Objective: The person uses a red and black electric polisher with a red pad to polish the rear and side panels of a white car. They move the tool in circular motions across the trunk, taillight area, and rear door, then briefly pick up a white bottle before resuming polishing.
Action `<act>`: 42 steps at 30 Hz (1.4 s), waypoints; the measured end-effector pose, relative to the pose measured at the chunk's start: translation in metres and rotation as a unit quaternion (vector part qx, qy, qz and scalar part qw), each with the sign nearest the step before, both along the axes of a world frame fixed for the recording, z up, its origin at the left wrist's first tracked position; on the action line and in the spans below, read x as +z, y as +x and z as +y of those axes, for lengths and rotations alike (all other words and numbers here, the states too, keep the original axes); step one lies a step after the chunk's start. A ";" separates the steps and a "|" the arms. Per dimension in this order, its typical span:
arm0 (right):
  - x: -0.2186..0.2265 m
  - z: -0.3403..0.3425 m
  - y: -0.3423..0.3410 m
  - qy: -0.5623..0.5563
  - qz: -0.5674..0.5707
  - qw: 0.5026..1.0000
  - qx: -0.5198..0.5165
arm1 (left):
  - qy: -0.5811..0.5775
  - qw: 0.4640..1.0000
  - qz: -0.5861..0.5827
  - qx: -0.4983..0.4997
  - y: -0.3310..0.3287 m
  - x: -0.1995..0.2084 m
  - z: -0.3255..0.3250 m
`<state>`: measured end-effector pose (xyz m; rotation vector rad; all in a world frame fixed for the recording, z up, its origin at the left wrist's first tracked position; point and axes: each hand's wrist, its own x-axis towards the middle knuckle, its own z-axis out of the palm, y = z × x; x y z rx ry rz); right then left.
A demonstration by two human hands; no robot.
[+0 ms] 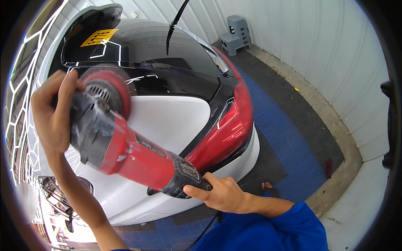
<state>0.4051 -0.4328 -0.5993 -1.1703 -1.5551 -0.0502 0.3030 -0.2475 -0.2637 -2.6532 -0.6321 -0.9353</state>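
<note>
Both hands hold a red and black car polisher [144,161], which lies slantwise across the view. My left hand [56,106] is wrapped round its dark head, at the far left. At the rear end, my right hand [224,194] grips the black handle. The red pad [121,88] looks smeared at its rim and is at the glossy black rear panel [180,85] of a white car; whether it touches cannot be seen clearly. Below that panel is the white tailgate [171,119], with a red tail light [234,125] to its right. Pale smudges mark the polisher's body.
A rear wiper arm [171,33] sticks up from the dark rear window. A grey step stool [236,37] stands by the ribbed wall [318,50]. Blue and black floor tiles [280,125] run beside the car. A dark cord [207,228] hangs below the polisher.
</note>
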 end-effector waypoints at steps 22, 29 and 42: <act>-0.128 -0.083 0.005 0.041 0.005 0.993 -0.106 | 0.029 0.986 -0.027 -0.161 0.095 -0.132 -0.076; -0.146 -0.077 -0.023 0.014 -0.086 0.993 -0.085 | -0.208 0.901 -0.373 -0.081 0.000 -0.188 -0.120; -0.090 -0.010 -0.086 -0.015 -0.117 0.985 0.122 | -0.240 0.667 -0.700 -0.081 -0.218 -0.227 -0.085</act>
